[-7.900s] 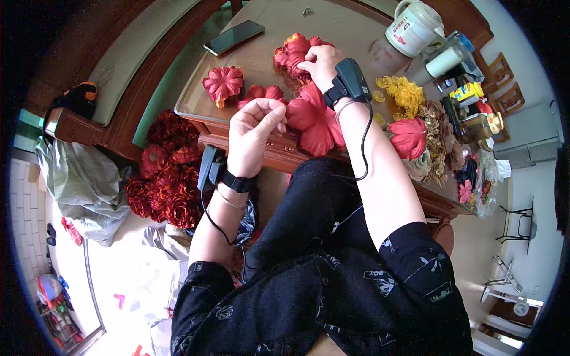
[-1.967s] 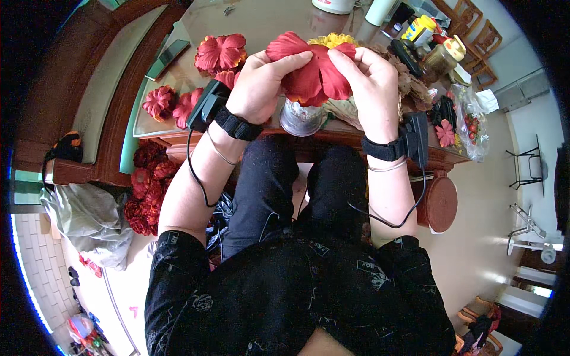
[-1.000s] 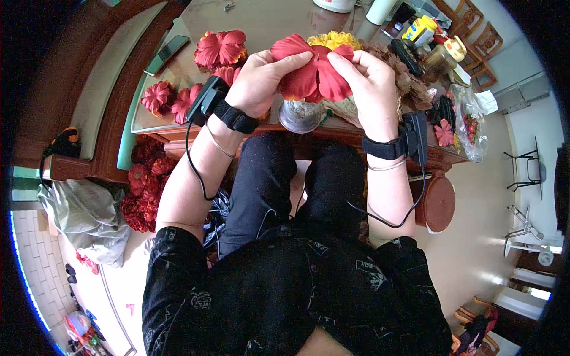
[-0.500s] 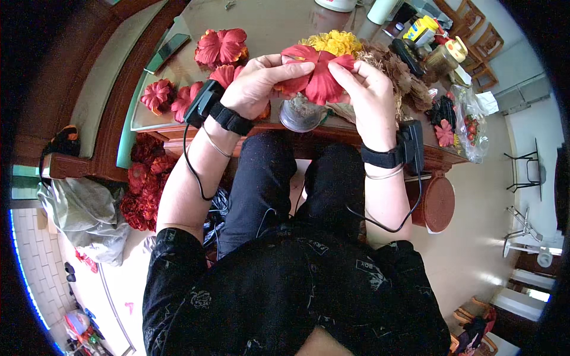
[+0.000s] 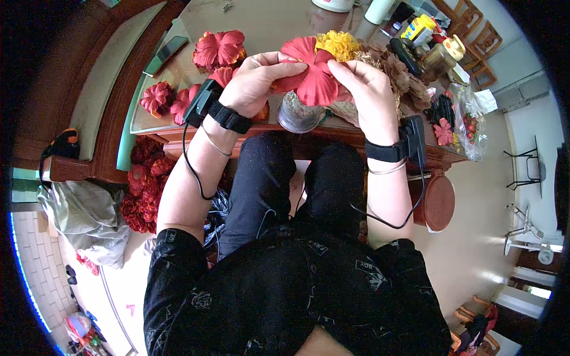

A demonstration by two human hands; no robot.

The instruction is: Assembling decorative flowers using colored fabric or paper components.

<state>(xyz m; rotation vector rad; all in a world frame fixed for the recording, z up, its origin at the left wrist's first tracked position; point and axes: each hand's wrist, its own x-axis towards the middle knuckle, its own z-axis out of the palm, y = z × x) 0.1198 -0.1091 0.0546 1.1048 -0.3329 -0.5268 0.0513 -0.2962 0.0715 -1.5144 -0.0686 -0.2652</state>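
Observation:
Between my two hands, above the table's near edge, is a red artificial flower (image 5: 316, 83) with broad petals. My left hand (image 5: 261, 80) pinches its left side, thumb on top. My right hand (image 5: 369, 89) pinches its right side with thumb and fingers. Just below the flower stands a clear container (image 5: 298, 114) with greyish contents. Yellow artificial flowers (image 5: 338, 45) lie right behind it, next to brown dried-looking foliage (image 5: 398, 76). Finished-looking red flowers (image 5: 218, 50) rest on the table to the left, some partly covered by my left hand and wrist.
A phone (image 5: 166, 54) lies at the table's left edge. To the right are a jar with a yellow lid (image 5: 444, 58), a yellow container (image 5: 419, 27) and a clear plastic bag (image 5: 469, 121). Dark red flowers (image 5: 145, 184) are heaped below the table's left side. A round brown stool (image 5: 438, 202) stands at right.
The red flower has turned in my hands, its petals now spread more upright. More of the clear container shows beneath it. My right hand has shifted slightly.

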